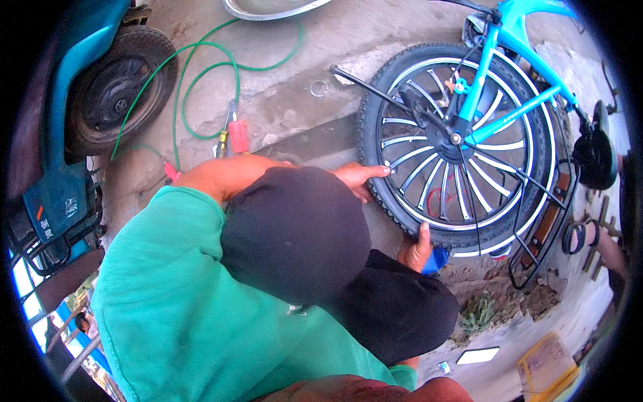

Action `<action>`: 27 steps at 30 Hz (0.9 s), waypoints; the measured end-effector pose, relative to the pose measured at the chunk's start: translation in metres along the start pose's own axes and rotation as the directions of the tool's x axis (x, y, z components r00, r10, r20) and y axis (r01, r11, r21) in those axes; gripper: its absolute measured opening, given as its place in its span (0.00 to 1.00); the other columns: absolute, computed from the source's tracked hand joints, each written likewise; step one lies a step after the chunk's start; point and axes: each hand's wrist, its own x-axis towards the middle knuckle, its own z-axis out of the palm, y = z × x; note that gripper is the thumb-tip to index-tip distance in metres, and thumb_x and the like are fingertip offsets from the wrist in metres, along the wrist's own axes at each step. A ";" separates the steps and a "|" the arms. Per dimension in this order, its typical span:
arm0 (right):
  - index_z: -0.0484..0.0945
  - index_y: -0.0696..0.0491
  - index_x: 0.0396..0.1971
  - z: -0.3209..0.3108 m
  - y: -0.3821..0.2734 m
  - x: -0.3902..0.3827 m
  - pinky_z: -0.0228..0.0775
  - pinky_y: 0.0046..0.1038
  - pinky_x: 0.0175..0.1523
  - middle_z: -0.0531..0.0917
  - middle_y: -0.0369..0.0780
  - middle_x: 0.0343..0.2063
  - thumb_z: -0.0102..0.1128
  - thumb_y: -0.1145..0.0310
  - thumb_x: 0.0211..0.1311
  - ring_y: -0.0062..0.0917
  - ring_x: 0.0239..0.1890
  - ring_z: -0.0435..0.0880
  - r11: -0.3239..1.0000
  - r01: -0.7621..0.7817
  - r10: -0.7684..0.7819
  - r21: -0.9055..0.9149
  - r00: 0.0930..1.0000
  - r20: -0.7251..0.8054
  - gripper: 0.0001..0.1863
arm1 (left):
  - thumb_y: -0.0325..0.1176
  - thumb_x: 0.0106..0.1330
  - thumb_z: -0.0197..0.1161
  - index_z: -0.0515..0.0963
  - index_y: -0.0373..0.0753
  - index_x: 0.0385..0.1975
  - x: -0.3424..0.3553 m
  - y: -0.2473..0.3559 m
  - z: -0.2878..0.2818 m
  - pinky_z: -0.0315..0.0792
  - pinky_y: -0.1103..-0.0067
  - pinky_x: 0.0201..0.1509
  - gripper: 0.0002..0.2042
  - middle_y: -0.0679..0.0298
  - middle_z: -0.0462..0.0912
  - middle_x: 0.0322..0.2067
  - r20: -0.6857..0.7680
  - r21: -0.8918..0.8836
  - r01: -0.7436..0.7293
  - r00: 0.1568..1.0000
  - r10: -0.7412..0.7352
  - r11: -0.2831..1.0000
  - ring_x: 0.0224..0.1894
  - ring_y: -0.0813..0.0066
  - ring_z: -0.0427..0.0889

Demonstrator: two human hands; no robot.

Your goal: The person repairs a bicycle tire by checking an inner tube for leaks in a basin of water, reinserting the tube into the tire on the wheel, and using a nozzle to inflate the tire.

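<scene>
Bicycle wheel (462, 144) stands upright on the concrete floor (301, 107), to the right and ahead of the crouching person. One hand (358, 177) lies open, fingers flat on the tyre's left edge; other hand (416, 246) grips the tyre's lower edge, touching it, the blue thing (439, 260) just beside. Cannot tell which hand is left or right. Green hose (201, 74) is well apart, to the left.

This looks like an open-air roadside bicycle repair spot: a blue bicycle (509, 87) lies on rough concrete ground (295, 100), a green air hose (201, 74) snakes past, and a scooter's wheel (117, 87) stands close by.
</scene>
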 end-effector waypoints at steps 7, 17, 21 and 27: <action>0.65 0.56 0.67 0.028 0.015 -0.008 0.61 0.45 0.70 0.76 0.41 0.60 0.66 0.61 0.66 0.34 0.61 0.76 0.976 -0.112 0.102 0.187 0.993 0.061 0.34 | 0.58 0.71 0.57 0.72 0.44 0.64 -0.001 -0.003 -0.002 0.69 0.58 0.60 0.29 0.61 0.79 0.59 0.006 -0.003 -0.069 0.998 0.069 0.998 0.57 0.61 0.78; 0.63 0.54 0.69 0.005 0.001 0.004 0.57 0.40 0.72 0.74 0.39 0.62 0.66 0.71 0.63 0.31 0.63 0.73 0.997 -0.039 0.044 -0.066 0.996 0.073 0.35 | 0.55 0.72 0.59 0.70 0.37 0.65 0.006 -0.008 -0.002 0.69 0.59 0.65 0.31 0.55 0.77 0.61 0.091 -0.112 -0.111 0.988 0.122 0.988 0.62 0.56 0.75; 0.64 0.58 0.68 -0.022 -0.011 0.021 0.57 0.38 0.72 0.73 0.40 0.63 0.64 0.73 0.63 0.30 0.63 0.73 0.992 0.042 -0.026 -0.117 0.991 0.134 0.33 | 0.59 0.73 0.56 0.64 0.31 0.69 -0.016 0.001 0.021 0.71 0.61 0.61 0.38 0.41 0.71 0.65 0.141 -0.026 -0.041 0.989 0.044 0.999 0.62 0.51 0.76; 0.68 0.63 0.63 -0.021 0.002 0.027 0.60 0.40 0.70 0.77 0.45 0.59 0.61 0.63 0.67 0.34 0.61 0.75 0.999 0.031 -0.031 -0.016 1.000 0.003 0.29 | 0.66 0.72 0.50 0.67 0.28 0.65 -0.007 -0.006 0.015 0.77 0.65 0.53 0.41 0.39 0.78 0.56 0.193 0.029 0.015 0.981 -0.020 0.999 0.53 0.51 0.82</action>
